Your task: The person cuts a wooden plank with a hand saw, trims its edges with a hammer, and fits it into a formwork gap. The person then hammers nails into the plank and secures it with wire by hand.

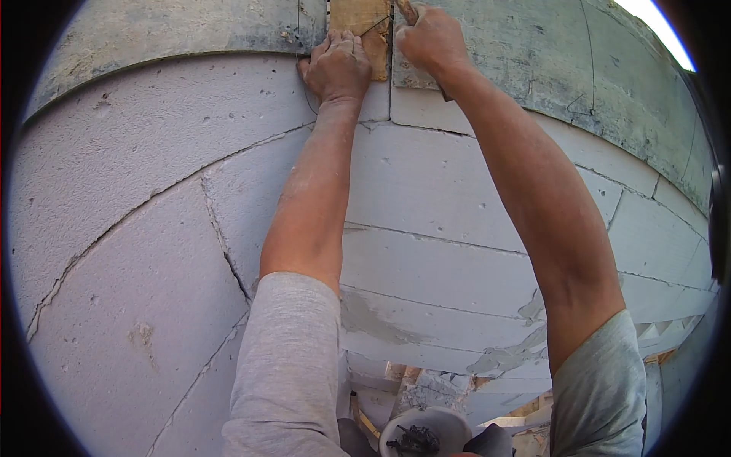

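My left hand (339,67) lies against a short yellowish wooden board (375,57) at the top of the wall, fingers stretched up over it and thumb out to the left. A thin dark wire (375,26) slants across the board above the fingers. Just right of it, my right hand (432,42) is closed around a wooden tool handle (406,11). The tool's head is beyond the top edge of the view, so its kind is not certain. The board spans the gap between two weathered grey-green panels, the left panel (190,27) and the right panel (525,53).
A wall of pale blocks (434,179) with cracked joints fills the view below the panels. At the bottom stands a whitish bucket (451,423) holding dark wire-like pieces (415,440). A looped wire (588,107) hangs on the right panel.
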Motion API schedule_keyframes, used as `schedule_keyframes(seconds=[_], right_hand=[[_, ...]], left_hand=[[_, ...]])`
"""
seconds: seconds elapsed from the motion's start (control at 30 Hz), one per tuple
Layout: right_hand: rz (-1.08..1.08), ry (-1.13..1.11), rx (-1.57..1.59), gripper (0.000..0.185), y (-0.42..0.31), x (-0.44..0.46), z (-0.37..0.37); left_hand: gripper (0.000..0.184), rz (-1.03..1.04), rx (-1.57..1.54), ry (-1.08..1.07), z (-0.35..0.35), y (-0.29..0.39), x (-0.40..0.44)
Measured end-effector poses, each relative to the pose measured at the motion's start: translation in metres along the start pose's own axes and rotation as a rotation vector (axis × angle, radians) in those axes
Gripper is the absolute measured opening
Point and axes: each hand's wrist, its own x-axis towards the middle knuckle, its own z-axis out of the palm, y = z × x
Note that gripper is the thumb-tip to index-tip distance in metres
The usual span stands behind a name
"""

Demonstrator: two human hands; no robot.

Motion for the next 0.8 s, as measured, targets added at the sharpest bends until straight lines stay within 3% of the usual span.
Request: schedule_keyframes(seconds=[0.13,0.23,0.33,0.53,0.63,0.8], right_hand=[[0.182,-0.273,0.043,0.025,-0.012,0.025,0.003],[0.013,-0.082,-0.029,0.024,-0.008,0.033,0.025],[0.01,-0.081,-0.117,0.024,-0.008,0.035,0.027],[-0.064,-0.015,0.017,0.02,-0.02,0.039,0.028],[-0.132,-0.061,-0.071,0.019,-0.036,0.04,0.029],[-0.062,-0.09,-0.021,0.018,-0.039,0.031,0.03]], left_hand=[[0.026,0.031,0.026,0.024,-0.003,0.001,0.001],[0.026,0.031,0.03,0.017,-0.004,0.0,0.001],[0.026,0.033,0.002,0.018,-0.001,-0.002,0.001],[0.027,0.04,-0.027,-0.003,-0.006,-0.004,0.002],[0.03,0.013,0.008,-0.115,-0.015,-0.003,0.007],[0.031,-0.077,0.041,-0.196,-0.027,0.003,0.012]])
